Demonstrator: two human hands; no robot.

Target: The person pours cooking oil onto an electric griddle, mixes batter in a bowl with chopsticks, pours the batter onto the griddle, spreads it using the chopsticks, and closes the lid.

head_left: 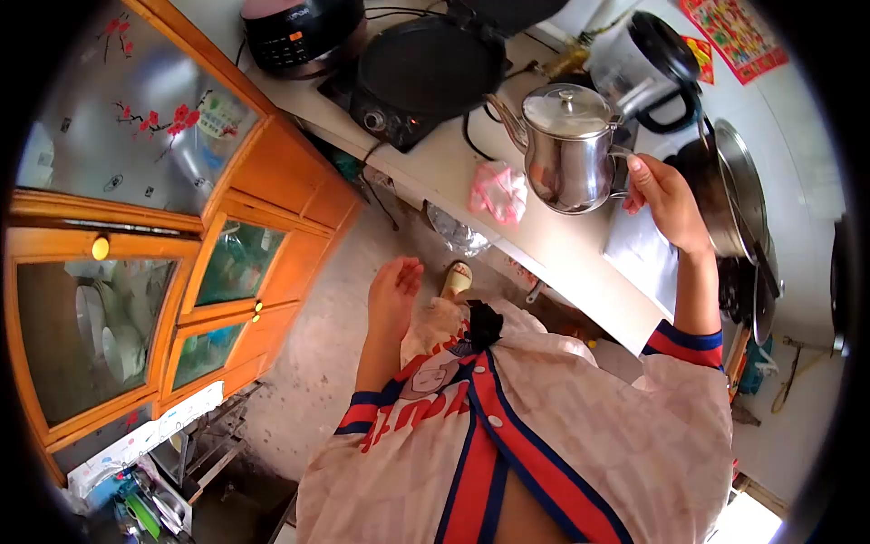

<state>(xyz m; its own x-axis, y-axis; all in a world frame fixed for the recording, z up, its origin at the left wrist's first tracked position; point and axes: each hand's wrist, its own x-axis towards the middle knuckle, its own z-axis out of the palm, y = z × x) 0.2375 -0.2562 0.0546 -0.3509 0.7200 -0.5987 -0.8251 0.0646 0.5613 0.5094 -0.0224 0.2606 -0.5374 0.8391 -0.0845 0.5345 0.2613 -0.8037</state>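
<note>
My right hand (666,204) is wrapped round the handle of a shiny stainless steel teapot (569,168). The teapot is upright over the counter, lid on, its thin curved spout pointing left; I cannot tell whether its base touches the counter. Left of it lies a crumpled pink-and-white cloth or bag (497,192). My left hand (395,292) hangs in front of my body over the floor, fingers loosely bent and holding nothing. Behind the teapot, a round black electric griddle (431,68) sits with its lid raised and a small red light on.
A black rice cooker (304,41) stands at the back left of the counter (562,249). Behind the teapot is a clear jug with a black lid (639,68). Metal pots (739,190) stand at the right. An orange wooden cabinet (272,181) lines the left side.
</note>
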